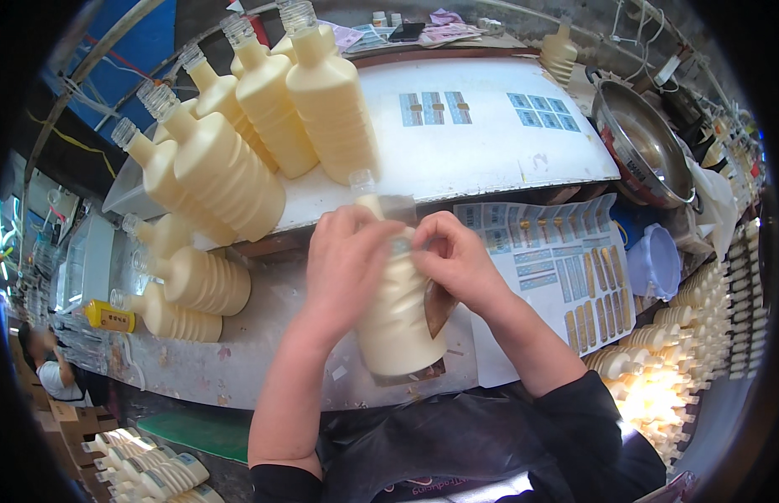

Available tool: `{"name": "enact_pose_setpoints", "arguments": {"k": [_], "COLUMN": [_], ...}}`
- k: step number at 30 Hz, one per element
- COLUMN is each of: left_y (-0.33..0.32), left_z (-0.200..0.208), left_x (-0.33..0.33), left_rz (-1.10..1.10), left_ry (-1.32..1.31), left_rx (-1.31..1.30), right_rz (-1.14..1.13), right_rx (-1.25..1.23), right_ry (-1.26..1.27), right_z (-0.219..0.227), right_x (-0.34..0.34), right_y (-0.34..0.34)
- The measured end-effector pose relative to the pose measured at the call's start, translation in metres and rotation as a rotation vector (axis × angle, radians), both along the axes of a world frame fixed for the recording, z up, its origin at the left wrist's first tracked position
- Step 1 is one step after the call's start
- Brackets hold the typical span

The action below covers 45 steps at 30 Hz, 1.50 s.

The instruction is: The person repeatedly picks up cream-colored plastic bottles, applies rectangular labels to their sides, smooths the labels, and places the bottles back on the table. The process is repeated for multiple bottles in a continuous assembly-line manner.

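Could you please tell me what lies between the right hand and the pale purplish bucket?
In the head view, a white sheet with blue and gold pieces lies between the right hand and the bucket.

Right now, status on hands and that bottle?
Left hand, right hand both at upper part of cream bottle. Label sheet on right. More bottles stand left.

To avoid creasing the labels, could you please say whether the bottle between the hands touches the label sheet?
Apart: the head view shows grey tabletop between the base of the bottle and the label sheet.
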<state>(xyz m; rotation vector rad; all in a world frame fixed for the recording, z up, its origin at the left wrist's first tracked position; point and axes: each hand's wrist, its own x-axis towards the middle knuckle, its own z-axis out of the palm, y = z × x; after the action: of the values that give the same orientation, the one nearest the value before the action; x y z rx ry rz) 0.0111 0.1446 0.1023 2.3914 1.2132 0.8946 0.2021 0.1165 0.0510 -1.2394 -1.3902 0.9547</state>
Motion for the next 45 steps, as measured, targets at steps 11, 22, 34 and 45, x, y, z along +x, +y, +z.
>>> {"name": "enact_pose_setpoints", "arguments": {"k": [11, 22, 34, 45], "left_y": [-0.01, -0.013, -0.012, -0.01], "left_z": [-0.02, -0.028, -0.029, -0.029], "left_x": [-0.001, -0.001, 0.0, -0.002], "left_rz": [0.206, 0.237, 0.234, 0.208], "left_ry": [-0.353, -0.562, -0.567, -0.72], "left_rx": [-0.167, -0.355, -0.361, -0.483], "right_rz": [-0.111, -0.111, 0.071, 0.027], "right_rx": [-0.102, 0.037, -0.139, -0.185], "right_ry": [-0.019, -0.274, 0.029, 0.214], "right_z": [0.018, 0.034, 0.036, 0.049], "right_x": [-0.003, -0.005, -0.001, -0.019], "right_y": [-0.001, -0.007, 0.001, -0.002]}}
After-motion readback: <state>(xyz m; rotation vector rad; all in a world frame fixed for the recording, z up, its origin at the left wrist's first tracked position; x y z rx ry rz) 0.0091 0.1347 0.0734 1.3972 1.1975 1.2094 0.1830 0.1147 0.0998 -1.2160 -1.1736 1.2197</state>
